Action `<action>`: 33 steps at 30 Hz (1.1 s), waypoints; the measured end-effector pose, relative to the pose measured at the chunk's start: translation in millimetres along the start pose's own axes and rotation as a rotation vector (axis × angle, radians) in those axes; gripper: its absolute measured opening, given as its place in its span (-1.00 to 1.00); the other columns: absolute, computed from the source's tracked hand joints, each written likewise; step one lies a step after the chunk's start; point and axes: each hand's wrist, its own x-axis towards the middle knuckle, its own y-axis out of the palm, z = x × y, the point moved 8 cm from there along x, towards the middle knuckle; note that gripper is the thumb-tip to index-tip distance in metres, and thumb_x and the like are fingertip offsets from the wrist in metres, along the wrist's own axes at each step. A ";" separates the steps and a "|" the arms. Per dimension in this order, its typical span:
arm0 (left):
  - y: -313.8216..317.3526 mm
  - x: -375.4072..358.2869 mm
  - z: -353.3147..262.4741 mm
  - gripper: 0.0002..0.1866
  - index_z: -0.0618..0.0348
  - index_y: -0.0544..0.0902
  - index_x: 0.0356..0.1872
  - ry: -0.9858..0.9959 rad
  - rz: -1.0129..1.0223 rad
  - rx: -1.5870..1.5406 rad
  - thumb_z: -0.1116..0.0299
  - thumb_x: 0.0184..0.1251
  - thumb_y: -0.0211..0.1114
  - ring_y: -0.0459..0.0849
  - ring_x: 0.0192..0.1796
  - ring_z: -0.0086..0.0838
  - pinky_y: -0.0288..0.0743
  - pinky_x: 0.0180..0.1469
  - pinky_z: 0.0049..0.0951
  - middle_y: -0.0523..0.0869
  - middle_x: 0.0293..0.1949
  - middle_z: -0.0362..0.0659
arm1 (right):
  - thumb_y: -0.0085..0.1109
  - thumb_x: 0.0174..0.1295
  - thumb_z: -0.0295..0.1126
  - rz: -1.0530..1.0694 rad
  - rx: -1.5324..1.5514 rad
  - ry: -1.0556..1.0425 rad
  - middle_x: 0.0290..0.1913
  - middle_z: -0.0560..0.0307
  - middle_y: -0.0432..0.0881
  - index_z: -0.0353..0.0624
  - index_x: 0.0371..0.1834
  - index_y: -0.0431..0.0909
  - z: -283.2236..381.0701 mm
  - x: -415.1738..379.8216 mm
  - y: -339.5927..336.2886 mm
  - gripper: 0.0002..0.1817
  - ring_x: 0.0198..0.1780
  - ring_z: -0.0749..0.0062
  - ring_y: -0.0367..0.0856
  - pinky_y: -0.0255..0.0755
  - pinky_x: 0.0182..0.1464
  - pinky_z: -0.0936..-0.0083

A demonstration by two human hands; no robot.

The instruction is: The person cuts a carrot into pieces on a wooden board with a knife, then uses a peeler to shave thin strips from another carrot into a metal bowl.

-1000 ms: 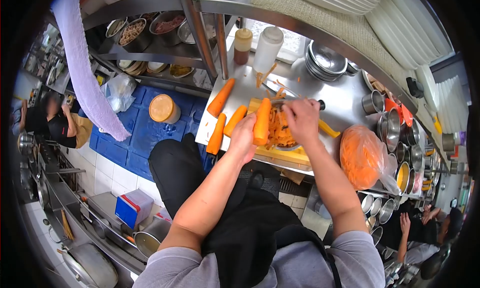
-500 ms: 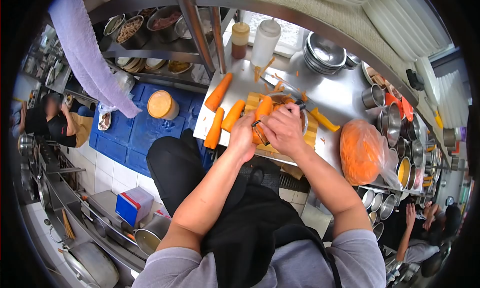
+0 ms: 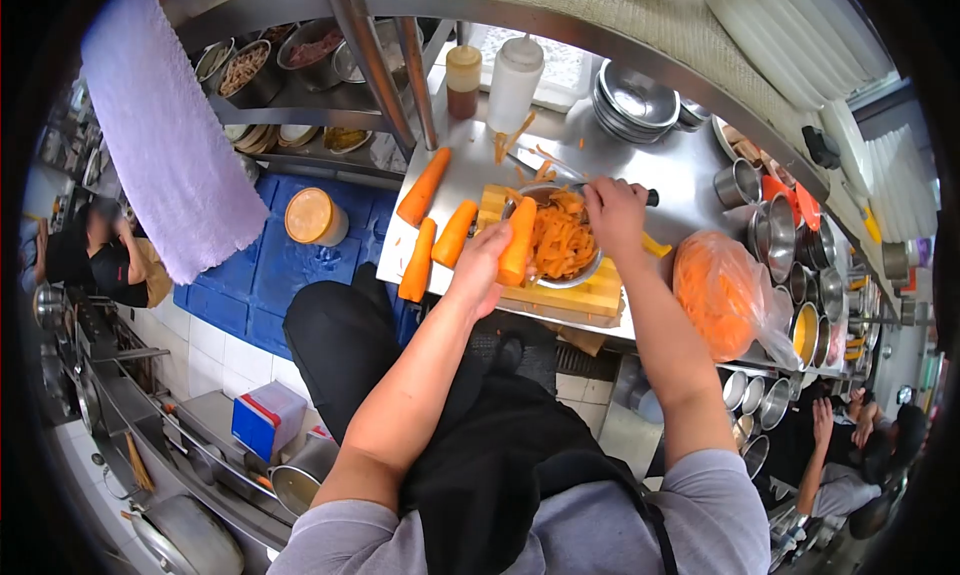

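Observation:
My left hand (image 3: pixel 482 267) is closed round a peeled carrot (image 3: pixel 518 240), held upright over the near left rim of a metal bowl (image 3: pixel 578 281). Orange carrot peelings (image 3: pixel 563 237) fill the bowl, which sits on a wooden cutting board (image 3: pixel 585 301). At the bowl's far right side, my right hand (image 3: pixel 616 211) is curled round a black-handled peeler (image 3: pixel 652 197); the handle's end sticks out to the right and its head is hidden. Left of the board lie several more carrots (image 3: pixel 424 188). A knife blade (image 3: pixel 555 165) lies behind the bowl, its handle hidden.
On the right stands a plastic bag of orange shreds (image 3: pixel 715 295). Two squeeze bottles (image 3: pixel 516 83) and stacked metal bowls (image 3: pixel 636 100) are at the back. A lidded tub (image 3: pixel 315 218) rests on a blue surface to the left. Other people (image 3: pixel 105 245) are at both sides.
My right hand has moved away from the carrot, up and right, with the peeler. The left hand now holds the carrot more upright, and the peelings in the bowl are uncovered.

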 end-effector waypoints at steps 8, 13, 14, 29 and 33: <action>-22.4 16.1 9.2 -0.62 0.25 0.48 0.29 0.141 -0.141 -0.090 0.26 0.70 -0.12 0.66 0.07 -0.34 0.58 0.11 -0.23 0.65 0.06 -0.04 | 0.34 0.23 -0.38 -0.068 0.304 -0.147 -0.39 0.18 0.61 -0.07 -0.28 0.67 102.5 -28.2 -37.0 -0.93 -0.25 0.20 0.58 0.26 0.00 0.19; -9.0 4.3 6.7 -0.64 0.22 0.52 0.24 0.096 -0.190 -0.107 0.26 0.69 -0.11 0.66 0.07 -0.35 0.57 0.13 -0.25 0.65 0.06 -0.06 | 0.38 0.15 -0.38 -0.038 0.328 -0.218 -0.44 0.21 0.54 -0.04 -0.37 0.62 119.9 -37.1 -37.2 -0.90 -0.28 0.27 0.56 0.25 -0.01 0.21; -8.3 2.3 7.0 -0.65 0.21 0.53 0.23 0.083 -0.207 -0.087 0.26 0.69 -0.10 0.66 0.07 -0.35 0.57 0.13 -0.26 0.65 0.05 -0.08 | 0.38 0.15 -0.38 -0.036 0.328 -0.219 -0.44 0.21 0.54 -0.04 -0.37 0.62 119.8 -38.7 -35.1 -0.90 -0.28 0.27 0.56 0.25 -0.01 0.21; -5.5 -7.8 -7.7 -0.62 0.20 0.54 0.18 0.018 -0.054 -0.055 0.22 0.68 -0.17 0.68 -0.10 -0.36 0.57 -0.12 -0.30 0.69 -0.07 -0.09 | 0.18 0.26 -0.32 0.120 -0.007 -0.355 -0.36 0.26 0.65 0.03 -0.29 0.63 58.0 18.3 13.2 -0.94 -0.16 0.26 0.62 0.27 0.07 0.11; 5.4 -4.8 -25.2 -0.64 0.21 0.52 0.15 0.123 -0.061 -0.064 0.18 0.69 -0.11 0.66 -0.21 -0.35 0.55 -0.18 -0.32 0.69 -0.14 -0.07 | 0.15 0.30 -0.32 0.057 -0.154 -0.163 -0.33 0.20 0.69 0.02 -0.30 0.58 -19.6 27.2 13.2 -0.94 -0.15 0.19 0.65 0.27 0.03 0.10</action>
